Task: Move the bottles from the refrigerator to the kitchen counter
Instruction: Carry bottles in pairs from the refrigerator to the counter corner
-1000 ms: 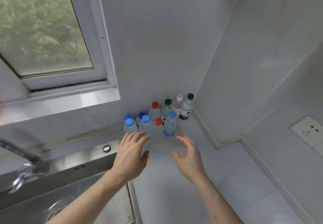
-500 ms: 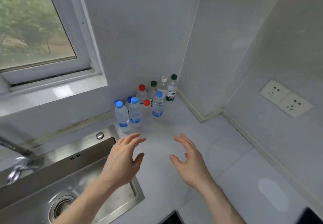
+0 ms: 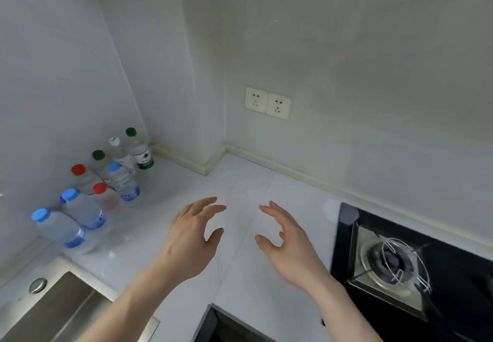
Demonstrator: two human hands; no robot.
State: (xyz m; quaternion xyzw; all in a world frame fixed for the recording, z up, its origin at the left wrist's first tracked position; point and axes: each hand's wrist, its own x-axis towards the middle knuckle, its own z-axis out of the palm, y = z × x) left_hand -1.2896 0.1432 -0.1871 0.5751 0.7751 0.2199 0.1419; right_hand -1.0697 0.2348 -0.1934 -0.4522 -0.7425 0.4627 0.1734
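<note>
Above counter [image 3: 186, 181]: I see both hands raised, palms facing.
Left hand [image 3: 186, 237]: fingers spread, empty.
Right hand [image 3: 288, 243]: fingers spread, empty.
Bottles [image 3: 122, 181]: upright, corner.

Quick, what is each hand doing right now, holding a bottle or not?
Left hand: open, fingers spread, holding nothing, above the counter.
Right hand: open, fingers relaxed, holding nothing; the bottles stand apart from both.

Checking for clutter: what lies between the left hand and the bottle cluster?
Only bare counter lies between the left hand and the bottle cluster, per the head view.
</note>
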